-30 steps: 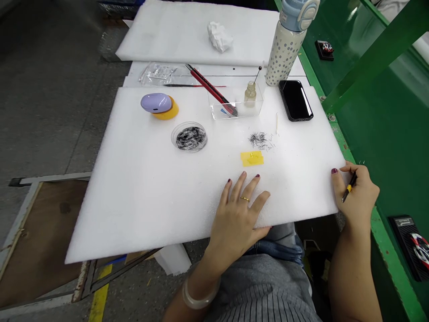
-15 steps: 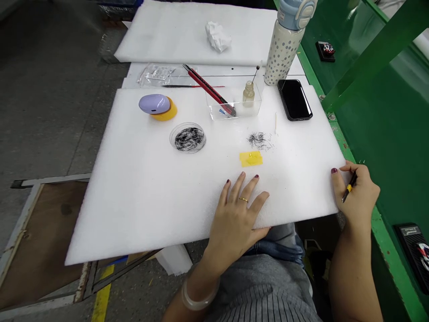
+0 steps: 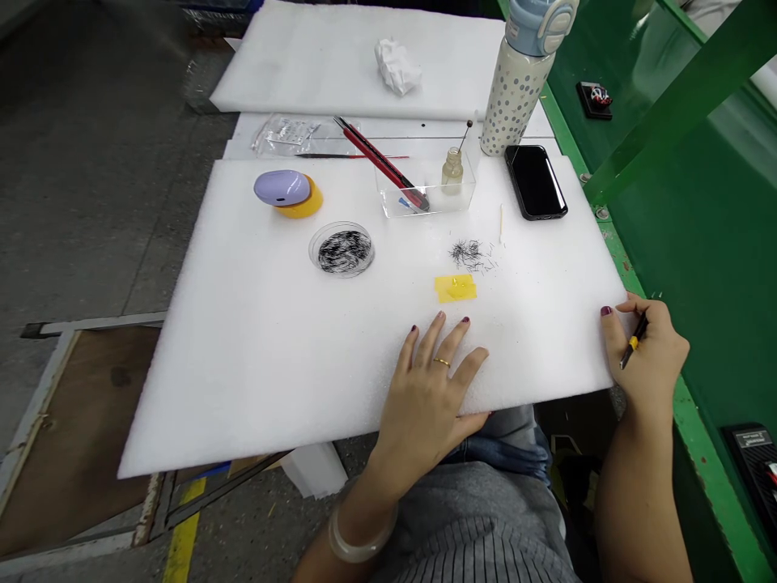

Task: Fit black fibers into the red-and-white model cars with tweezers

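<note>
Foam sheet under two bare hands. The white foam sheet (image 3: 261, 356) lies on the bench (image 3: 388, 128), its near edge toward the person's lap. Left hand (image 3: 422, 397): fingers spread on the sheet near its front edge, grip closed on nothing, thumb set apart at that edge. Right hand (image 3: 652, 356): at the sheet's right edge, fingers curled, the grip enclosing a slim black tool (image 3: 633, 343) with a yellow band; how far the fingers reach beneath the sheet is hidden. A steady hold would seem best served by light, even pressure from the left palm, since foam probably flexes and could jolt loose matter. The tool is best angled clear of the foam, which its end might dent.

Just beyond the left fingertips, apart from them, lies yellow tape (image 3: 455, 287); behind it, a pile of fine black strands (image 3: 467, 253), likely light enough to scatter if the sheet tips. To the left stands a round clear dish (image 3: 312, 257) holding more strands. Farther out: a cotton swab (image 3: 501, 223), a phone (image 3: 537, 182), and a clear tray (image 3: 388, 198) with a small bottle (image 3: 452, 172).
</note>
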A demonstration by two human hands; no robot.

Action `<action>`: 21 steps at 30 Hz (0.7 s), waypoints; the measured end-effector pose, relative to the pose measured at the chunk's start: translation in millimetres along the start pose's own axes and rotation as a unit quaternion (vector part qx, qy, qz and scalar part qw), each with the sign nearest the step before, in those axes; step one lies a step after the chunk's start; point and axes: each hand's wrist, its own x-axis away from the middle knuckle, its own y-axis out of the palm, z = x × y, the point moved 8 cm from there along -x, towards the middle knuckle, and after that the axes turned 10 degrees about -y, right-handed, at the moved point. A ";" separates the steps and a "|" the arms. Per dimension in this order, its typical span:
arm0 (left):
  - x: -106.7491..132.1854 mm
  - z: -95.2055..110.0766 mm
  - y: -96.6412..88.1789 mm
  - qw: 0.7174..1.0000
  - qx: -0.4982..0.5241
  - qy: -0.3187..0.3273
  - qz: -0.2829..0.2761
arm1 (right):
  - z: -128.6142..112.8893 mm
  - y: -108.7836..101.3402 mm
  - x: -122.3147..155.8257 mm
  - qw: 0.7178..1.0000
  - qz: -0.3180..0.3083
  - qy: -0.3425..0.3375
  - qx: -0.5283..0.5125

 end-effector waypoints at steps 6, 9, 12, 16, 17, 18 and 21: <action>0.3 -1.5 0.2 1.000 0.003 -0.003 0.001 | 0.7 -0.5 0.3 1.000 0.003 0.001 0.006; 0.0 -1.4 0.0 1.000 0.003 -0.003 0.002 | 0.4 -0.2 0.4 1.000 0.003 0.002 0.004; -0.4 -0.9 0.0 1.000 0.003 -0.003 0.004 | -0.1 -0.3 0.1 1.000 0.003 0.006 -0.002; -0.7 -0.4 -0.3 1.000 0.006 -0.002 0.005 | -0.2 -1.6 -0.3 1.000 0.006 0.007 -0.002; -0.7 -0.3 -0.4 1.000 0.006 -0.001 0.005 | -0.1 -1.9 -0.3 1.000 0.007 0.006 -0.002; -0.6 -0.3 -0.4 1.000 0.005 -0.001 0.004 | -0.1 -2.0 -0.3 1.000 0.007 0.005 -0.002; -0.2 -0.2 -0.5 1.000 0.005 -0.001 0.002 | -0.1 -1.9 -0.2 1.000 0.005 0.003 -0.001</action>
